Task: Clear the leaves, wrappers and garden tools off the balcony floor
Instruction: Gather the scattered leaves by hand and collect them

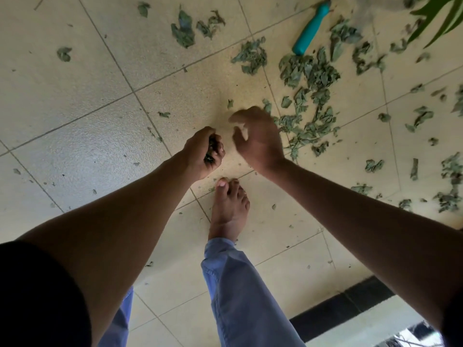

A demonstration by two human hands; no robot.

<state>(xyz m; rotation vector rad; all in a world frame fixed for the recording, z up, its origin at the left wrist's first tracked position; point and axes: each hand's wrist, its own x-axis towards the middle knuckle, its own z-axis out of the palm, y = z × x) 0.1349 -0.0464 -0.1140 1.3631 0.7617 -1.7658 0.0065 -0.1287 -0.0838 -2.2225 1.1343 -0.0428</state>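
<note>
Left hand (203, 154) clenched round dark crumpled leaves. Right hand (255, 139) spread, empty, beside heap of dry grey-green curled leaf scraps (310, 96); teal plastic tool handle (310, 30) touching heap's far edge.

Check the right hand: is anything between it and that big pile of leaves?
Nothing visible. The right hand hovers open beside the leaf pile, with bare tile between them. The teal tool handle lies beyond the pile, out of the path.

- Leaves (308, 101) lie scattered on the floor (75, 101), thickest to the right.
- A tool handle (310, 30), apparently, lies beyond them.
- A bare foot (229, 209) stands nearer, centre.
</note>
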